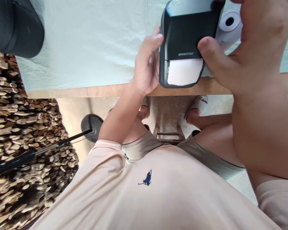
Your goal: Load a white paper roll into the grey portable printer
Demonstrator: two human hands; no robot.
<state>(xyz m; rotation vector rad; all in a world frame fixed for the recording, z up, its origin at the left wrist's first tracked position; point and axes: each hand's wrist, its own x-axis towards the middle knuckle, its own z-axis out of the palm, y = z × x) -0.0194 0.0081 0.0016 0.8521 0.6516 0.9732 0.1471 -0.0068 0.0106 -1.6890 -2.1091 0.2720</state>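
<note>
The person is holding a small black plastic label printer [186, 38] with rounded corners up over the near edge of the counter [86, 91], which is draped with a pale white cloth [91, 41]. The left hand [146, 64] is pressing against the printer's left side, its fingers [156, 36] curling loosely around the edge and touching the casing. The right hand [256, 44] is gripping the printer from the right, its thumb [210, 52] lying across the front face just beside the printed brand lettering, while the rest of its fingers are wrapping behind the body, where they are hidden. A strip of white label paper [184, 72] is showing in the slot at the lower end of the printer. Just behind the printer, a white paper roll [229, 24] with a dark hollow core is lying on the cloth. At the upper left corner a dark round object [14, 27] is sitting on the counter, partly cut off. Below the counter, the person's peach-coloured shirt [163, 191] and bare knees are filling the view, with a stack of cut firewood [21, 134] off to the left and a black rod [38, 151] slanting across it.
</note>
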